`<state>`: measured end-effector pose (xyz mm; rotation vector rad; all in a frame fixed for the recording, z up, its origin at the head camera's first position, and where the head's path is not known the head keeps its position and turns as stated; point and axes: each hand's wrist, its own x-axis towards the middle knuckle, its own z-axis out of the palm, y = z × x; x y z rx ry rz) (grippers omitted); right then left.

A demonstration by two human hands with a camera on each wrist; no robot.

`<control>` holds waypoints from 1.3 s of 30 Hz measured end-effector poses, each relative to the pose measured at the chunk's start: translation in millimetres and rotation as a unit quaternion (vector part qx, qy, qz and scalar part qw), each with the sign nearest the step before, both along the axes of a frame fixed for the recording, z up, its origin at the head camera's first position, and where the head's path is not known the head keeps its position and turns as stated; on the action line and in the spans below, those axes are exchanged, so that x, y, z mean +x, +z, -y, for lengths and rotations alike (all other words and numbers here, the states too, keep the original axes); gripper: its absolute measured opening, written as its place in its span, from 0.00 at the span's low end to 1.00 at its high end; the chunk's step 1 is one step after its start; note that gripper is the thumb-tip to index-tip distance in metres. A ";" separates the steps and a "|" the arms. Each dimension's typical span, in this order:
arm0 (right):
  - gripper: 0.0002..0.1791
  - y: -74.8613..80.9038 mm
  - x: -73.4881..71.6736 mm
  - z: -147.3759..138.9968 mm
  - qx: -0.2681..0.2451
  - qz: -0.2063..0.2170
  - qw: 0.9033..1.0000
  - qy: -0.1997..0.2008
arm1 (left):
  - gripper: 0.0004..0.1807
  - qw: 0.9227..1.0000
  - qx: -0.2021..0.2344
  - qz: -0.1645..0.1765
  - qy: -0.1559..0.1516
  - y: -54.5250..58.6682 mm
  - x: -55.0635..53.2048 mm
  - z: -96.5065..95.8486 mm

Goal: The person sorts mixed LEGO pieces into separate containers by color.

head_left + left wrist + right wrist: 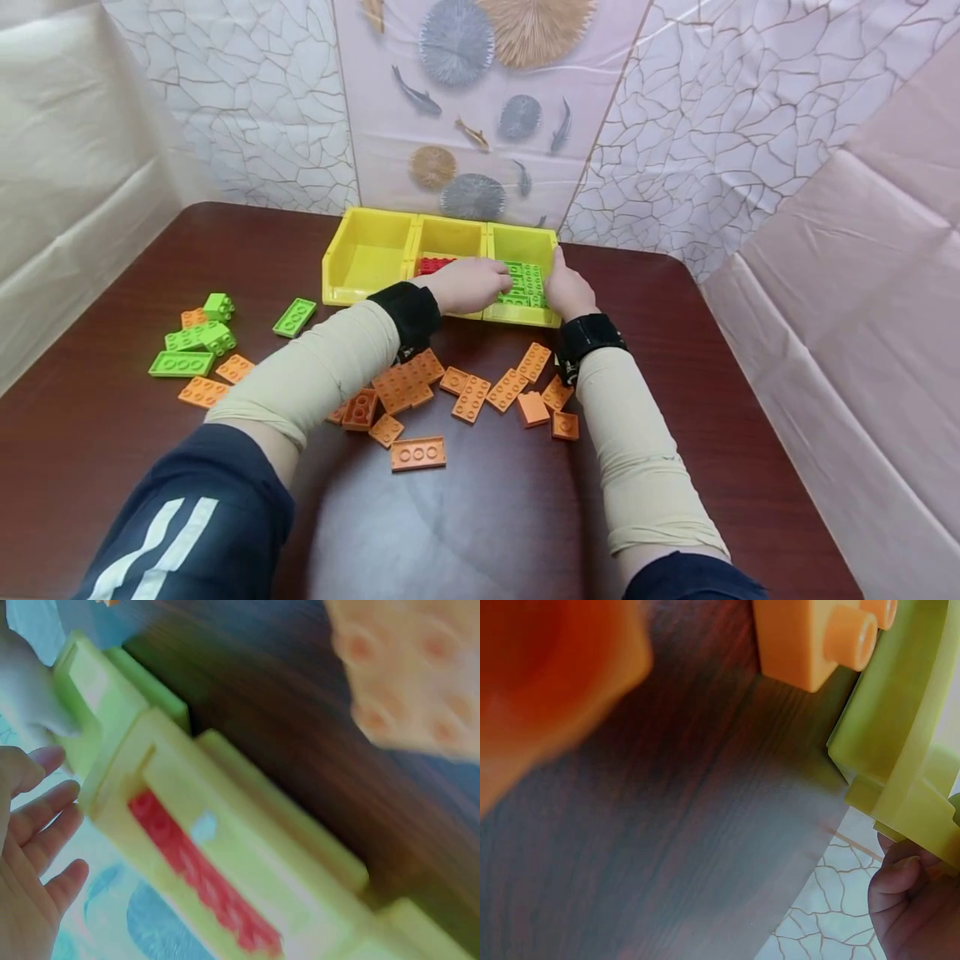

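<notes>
A yellow three-compartment bin stands at the back of the table. Red building bricks lie in its middle compartment and green building bricks in the right one; the left compartment is bare. My left hand hovers over the divider by the green bricks; in the left wrist view its fingers are spread and loosely bent, with nothing between them. At the bin's right side, my right hand grips the outer wall, one finger stretched along the rim. Its curled fingers show against the edge in the right wrist view.
Loose orange bricks are scattered in front of the bin, some partly behind my left forearm. Green bricks and a few orange ones lie at the left. A green plate brick sits near the bin's left corner. Patterned wall sheets surround the table.
</notes>
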<state>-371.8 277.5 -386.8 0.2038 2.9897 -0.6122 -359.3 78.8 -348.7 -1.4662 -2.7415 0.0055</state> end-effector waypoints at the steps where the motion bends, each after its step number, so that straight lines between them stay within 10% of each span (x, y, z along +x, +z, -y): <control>1: 0.33 0.4 -0.2 0.3 0.002 -0.002 1.000 0.000 | 0.14 1.000 0.001 -0.003 0.000 3.2 1.8 6.2; 12: 0.32 -0.4 -2.0 -1.9 0.020 0.010 1.000 0.013 | 0.09 0.999 -0.012 -0.021 0.021 18.8 29.0 117.0; 22: 0.33 1.3 -2.9 0.9 0.030 0.011 0.999 0.020 | 0.09 0.982 -0.056 0.029 0.180 -0.7 44.7 232.5; 39: 0.34 -0.6 -1.1 2.2 0.031 0.002 0.999 0.024 | 0.10 0.941 -0.080 0.063 0.322 -37.4 44.6 241.7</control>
